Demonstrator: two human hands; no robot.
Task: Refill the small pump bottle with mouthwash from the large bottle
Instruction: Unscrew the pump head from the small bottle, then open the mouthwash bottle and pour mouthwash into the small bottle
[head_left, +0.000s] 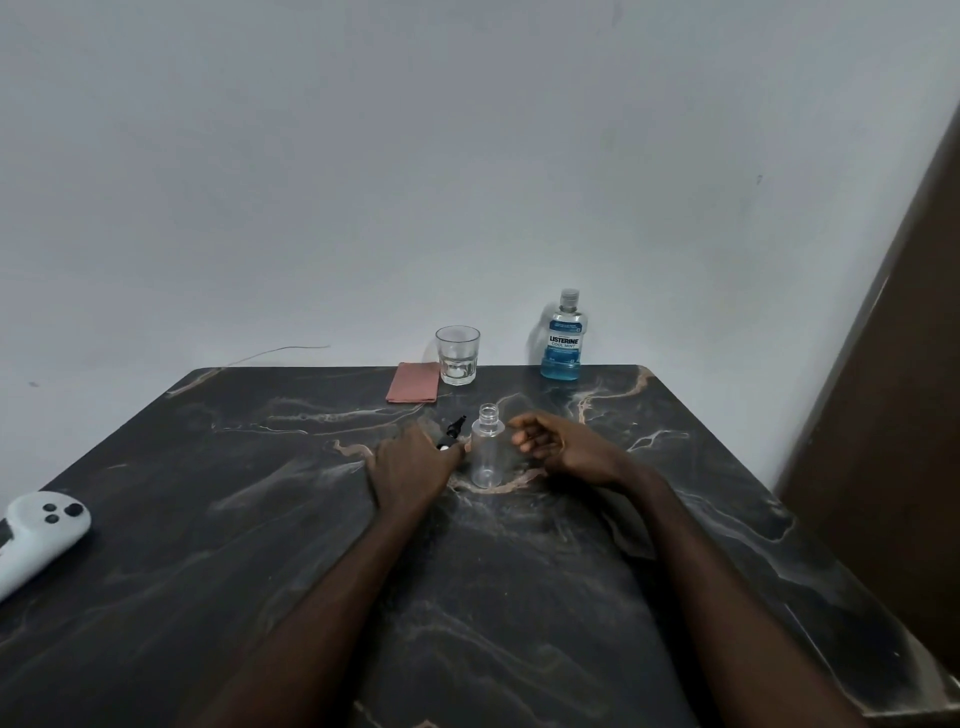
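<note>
Small pump bottle (487, 451) uncapped, upright between both hands, mid-table (260, 519).

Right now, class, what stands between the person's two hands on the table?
The small pump bottle, uncapped and upright, stands between the left hand and right hand, in the head view.

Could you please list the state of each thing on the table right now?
small pump bottle: upright, uncapped, empty.
pump head: off, under left hand.
large bottle: upright, capped, partly full.
glass: upright, a little clear liquid.
cloth: folded flat.
right hand: open, empty.
</note>
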